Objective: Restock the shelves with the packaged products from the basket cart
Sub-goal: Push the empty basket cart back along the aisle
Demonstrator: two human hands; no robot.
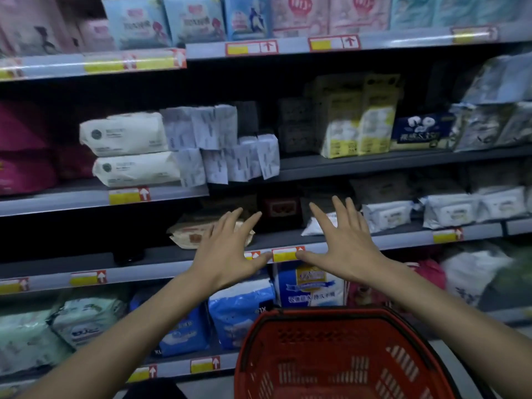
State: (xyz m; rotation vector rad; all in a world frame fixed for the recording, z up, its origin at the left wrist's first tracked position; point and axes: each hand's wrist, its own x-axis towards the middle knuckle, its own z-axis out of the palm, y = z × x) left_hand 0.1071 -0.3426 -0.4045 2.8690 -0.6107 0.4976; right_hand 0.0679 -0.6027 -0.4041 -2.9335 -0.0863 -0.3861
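Both my hands are raised in front of the third shelf [161, 259], fingers spread and holding nothing. My left hand [227, 249] hovers before a beige wipes pack [187, 233] lying on that shelf. My right hand [342, 240] is held in front of a white pack [319, 226] and the shelf's yellow price tag [283, 254]. The red basket cart [339, 358] stands below my hands at the bottom centre; the part of its inside that I see holds no packs.
White tissue packs [129, 151] and small grey packs [227, 151] crowd the shelf above, some leaning over its edge. Blue packs [239, 312] fill the lower shelf behind the basket. White wipes packs [449, 211] line the right of the third shelf.
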